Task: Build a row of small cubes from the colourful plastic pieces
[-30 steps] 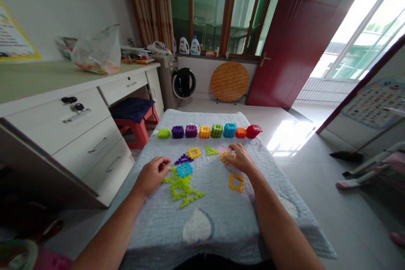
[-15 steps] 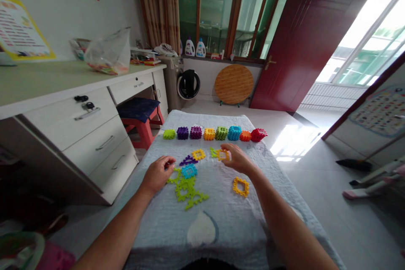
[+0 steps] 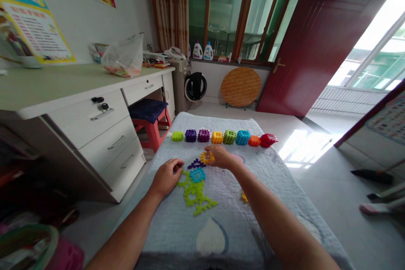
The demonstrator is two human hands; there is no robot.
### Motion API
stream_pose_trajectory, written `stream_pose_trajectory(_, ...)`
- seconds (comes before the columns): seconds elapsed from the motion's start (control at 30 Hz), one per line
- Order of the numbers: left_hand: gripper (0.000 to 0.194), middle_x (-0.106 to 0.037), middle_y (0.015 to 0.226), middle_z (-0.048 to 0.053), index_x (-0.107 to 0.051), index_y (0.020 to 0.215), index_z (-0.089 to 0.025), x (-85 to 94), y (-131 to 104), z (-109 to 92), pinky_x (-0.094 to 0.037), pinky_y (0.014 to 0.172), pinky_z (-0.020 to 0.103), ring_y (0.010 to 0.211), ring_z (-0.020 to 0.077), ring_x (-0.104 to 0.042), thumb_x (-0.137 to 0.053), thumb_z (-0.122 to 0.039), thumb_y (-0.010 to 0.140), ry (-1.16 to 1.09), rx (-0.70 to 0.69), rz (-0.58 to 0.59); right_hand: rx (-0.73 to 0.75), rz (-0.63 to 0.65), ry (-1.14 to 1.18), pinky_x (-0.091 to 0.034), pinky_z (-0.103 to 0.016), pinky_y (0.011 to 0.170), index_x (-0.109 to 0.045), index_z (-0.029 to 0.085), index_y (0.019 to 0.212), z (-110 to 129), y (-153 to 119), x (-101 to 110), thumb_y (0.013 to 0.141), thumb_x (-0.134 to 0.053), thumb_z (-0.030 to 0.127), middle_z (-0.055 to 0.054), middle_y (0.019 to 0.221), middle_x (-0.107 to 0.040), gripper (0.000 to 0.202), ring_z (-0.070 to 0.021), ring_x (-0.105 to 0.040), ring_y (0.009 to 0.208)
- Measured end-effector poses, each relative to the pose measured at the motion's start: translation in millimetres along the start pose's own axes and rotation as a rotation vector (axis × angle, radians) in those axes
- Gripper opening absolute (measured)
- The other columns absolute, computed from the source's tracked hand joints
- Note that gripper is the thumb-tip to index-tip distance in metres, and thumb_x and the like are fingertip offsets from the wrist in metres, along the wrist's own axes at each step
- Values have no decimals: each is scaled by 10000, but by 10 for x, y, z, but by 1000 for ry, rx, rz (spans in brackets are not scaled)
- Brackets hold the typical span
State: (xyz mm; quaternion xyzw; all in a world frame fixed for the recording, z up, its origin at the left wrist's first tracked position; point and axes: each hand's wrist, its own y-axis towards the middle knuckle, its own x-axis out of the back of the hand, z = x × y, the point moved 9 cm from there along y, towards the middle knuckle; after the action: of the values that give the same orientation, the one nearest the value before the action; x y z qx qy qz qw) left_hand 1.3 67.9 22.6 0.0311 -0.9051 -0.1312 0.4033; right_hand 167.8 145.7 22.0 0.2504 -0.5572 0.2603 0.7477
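Note:
My right hand (image 3: 219,156) is closed on a yellow square interlocking plastic tile (image 3: 207,157), its fingertips on the tile's far right side. Just left of it lies a purple triangular tile (image 3: 196,163). My left hand (image 3: 167,176) rests on the cloth with loosely curled fingers, a gap showing between thumb and fingers. Its thumb is beside the light green tiles (image 3: 193,194), which lie flat in a cluster. A blue square tile (image 3: 197,175) sits against their upper edge. Another yellow tile (image 3: 244,196) is mostly covered by my right forearm.
Stacks of tiles sorted by colour form a row across the cloth-covered table (image 3: 234,228), from a light green stack (image 3: 177,136) to a red stack (image 3: 268,140). A desk with drawers (image 3: 109,130) and a red stool (image 3: 152,122) stand at the left.
My right hand has moved left to the yellow tile beside the purple triangle. The green and yellow pieces it was over are no longer visible there. My left hand stays beside the green tiles.

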Motion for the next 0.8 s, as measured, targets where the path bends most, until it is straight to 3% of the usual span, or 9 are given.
stream_pose_trajectory(0.1, 180, -648, 870, 28, -613, 886, -187, -3, 1, 1, -478, 728, 275, 740, 151, -602, -489, -225, 760, -6, -5, -1, 6, 6, -10, -391, -400, 922, -471, 152, 1264, -15, 11, -10, 665, -700, 261, -141, 1253, -548, 651, -282, -483, 1149)
stream_pose_trajectory(0.43, 179, -645, 875, 29, -610, 889, -190, -3, -3, 23, -483, 729, 280, 747, 154, -596, -493, -221, 757, -8, 0, 2, 85, 49, 12, -379, -392, 932, -459, 163, 1278, 86, 81, -66, 666, -661, 166, -129, 1229, -564, 645, -255, -510, 1104)
stream_pose_trajectory(0.67, 176, -651, 864, 31, -613, 881, -194, 0, -1, 6, -487, 734, 284, 747, 162, -606, -496, -230, 755, -2, 3, 8, 22, 104, -56, -383, -444, 922, -440, 180, 1302, 150, 60, -55, 609, -688, 194, -136, 1223, -527, 736, -299, -479, 1098)
stream_pose_trajectory(0.8, 184, -657, 868, 32, -619, 883, -188, 11, -1, -8, -486, 738, 279, 749, 161, -609, -494, -230, 754, -4, -4, 2, -47, 94, -64, -367, -476, 926, -433, 204, 1304, 70, 19, 36, 588, -704, 238, -138, 1205, -517, 767, -310, -467, 1108)
